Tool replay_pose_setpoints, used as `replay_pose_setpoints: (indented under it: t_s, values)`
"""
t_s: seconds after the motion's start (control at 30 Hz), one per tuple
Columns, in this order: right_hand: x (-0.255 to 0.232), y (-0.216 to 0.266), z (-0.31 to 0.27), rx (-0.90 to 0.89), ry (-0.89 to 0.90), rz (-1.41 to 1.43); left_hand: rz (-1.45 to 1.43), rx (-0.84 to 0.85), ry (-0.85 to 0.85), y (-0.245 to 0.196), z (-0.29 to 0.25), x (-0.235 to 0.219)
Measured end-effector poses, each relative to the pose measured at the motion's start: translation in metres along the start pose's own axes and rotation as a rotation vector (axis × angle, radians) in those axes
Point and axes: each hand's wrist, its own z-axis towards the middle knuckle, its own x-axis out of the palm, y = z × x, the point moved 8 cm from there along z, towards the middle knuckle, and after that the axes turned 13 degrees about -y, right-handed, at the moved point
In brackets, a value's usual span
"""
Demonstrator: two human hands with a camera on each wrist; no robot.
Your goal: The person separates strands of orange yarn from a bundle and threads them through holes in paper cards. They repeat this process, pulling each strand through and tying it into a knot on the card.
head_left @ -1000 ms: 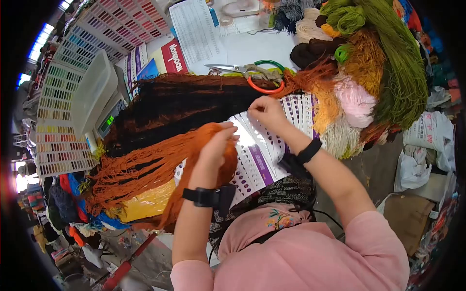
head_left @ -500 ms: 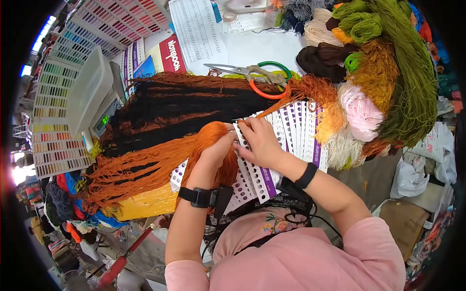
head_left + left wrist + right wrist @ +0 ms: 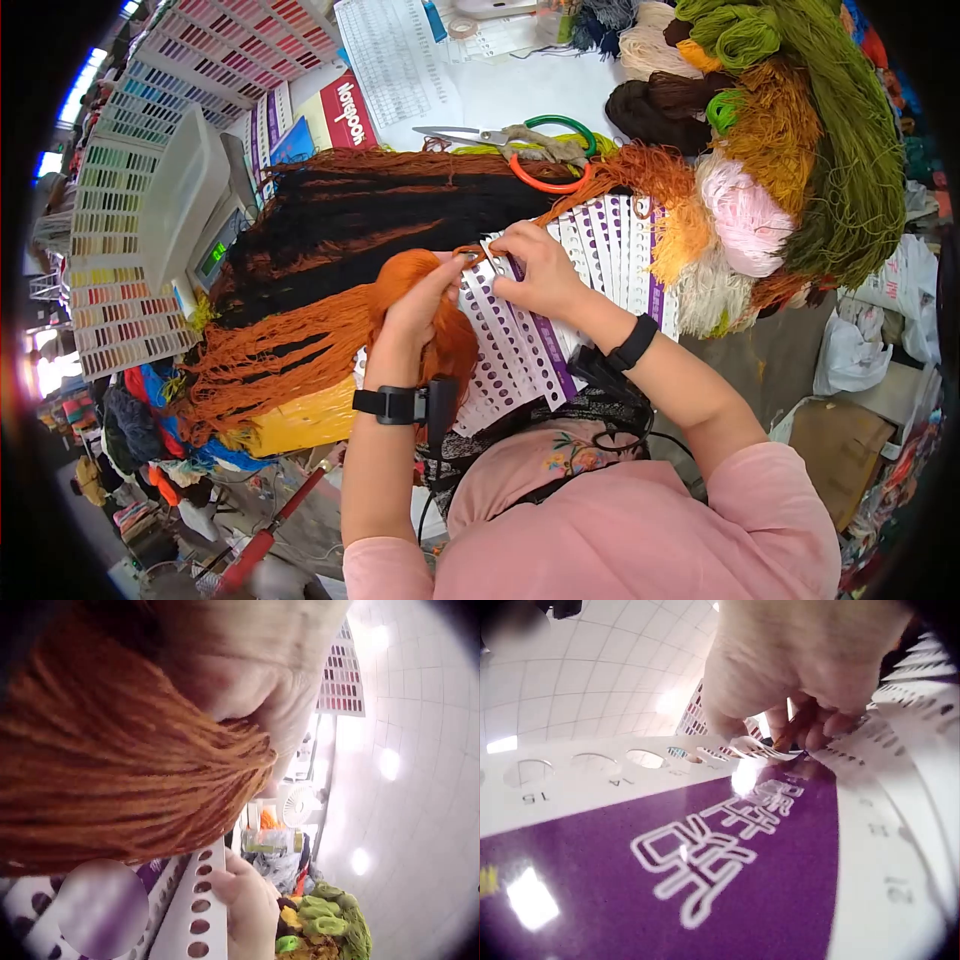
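An orange-brown yarn hank (image 3: 408, 280) is bunched in the left hand (image 3: 415, 305), whose fingers curl round it; the left wrist view shows the hank (image 3: 127, 757) gathered tightly below the palm. White cards with punched holes and purple bands (image 3: 515, 340) fan out to the right of the hank. The right hand (image 3: 545, 275) pinches the top end of a punched card, close to the left fingertips, where a thin orange strand (image 3: 487, 251) lies. In the right wrist view the fingers of the right hand (image 3: 795, 675) meet at the card's holed edge, with orange thread between them.
Black and rust yarn (image 3: 370, 215) spreads across the table behind the hands. Scissors (image 3: 490, 137) with red and green handles lie beyond it. A scale (image 3: 215, 250) and colour charts (image 3: 120, 240) stand left; several coloured hanks (image 3: 740, 210) are heaped right.
The right hand has come down and left from above the cards to the card tops beside the left hand. The left hand with the hank has shifted slightly left.
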Motion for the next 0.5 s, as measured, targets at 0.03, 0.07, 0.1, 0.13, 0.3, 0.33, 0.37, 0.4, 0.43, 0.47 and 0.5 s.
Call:
replay_pose_setpoints:
  t_s: [0.03, 0.07, 0.1, 0.13, 0.3, 0.33, 0.37, 0.4, 0.43, 0.47, 0.5]
  values:
    - [0.001, 0.001, 0.0, -0.025, -0.004, -0.004, 0.057, 0.012, -0.014, 0.0, -0.001, 0.001]
    - [0.001, 0.003, 0.0, -0.046, -0.01, -0.011, -0.013, -0.008, 0.025, 0.001, 0.0, 0.002]
    - [0.001, 0.003, -0.001, -0.064, -0.016, -0.021, -0.082, -0.032, 0.068, 0.003, 0.002, 0.001]
    - [0.001, 0.002, -0.003, -0.092, -0.024, -0.04, -0.153, -0.058, 0.11, 0.006, 0.002, 0.001]
    - [0.0, -0.007, -0.005, -0.054, -0.063, 0.024, -0.465, -0.161, 0.369, -0.018, -0.029, 0.014]
    - [0.0, -0.011, -0.005, 0.005, -0.072, 0.079, -0.29, -0.114, 0.355, -0.011, -0.021, 0.016]
    - [-0.001, -0.013, -0.005, 0.023, -0.102, 0.107, -0.116, -0.065, 0.34, -0.003, -0.01, 0.023]
    - [-0.001, -0.016, -0.006, 0.041, -0.133, 0.134, 0.057, -0.018, 0.324, 0.004, -0.005, 0.031]
    - [-0.003, -0.02, -0.007, 0.062, -0.166, 0.159, 0.219, 0.014, 0.253, 0.01, -0.005, 0.036]
    - [-0.006, -0.022, -0.007, 0.084, -0.202, 0.181, 0.303, -0.028, 0.163, 0.016, -0.005, 0.036]
    - [-0.007, -0.015, -0.005, -0.027, -0.177, 0.087, 0.221, 0.135, 0.109, 0.007, -0.007, 0.03]
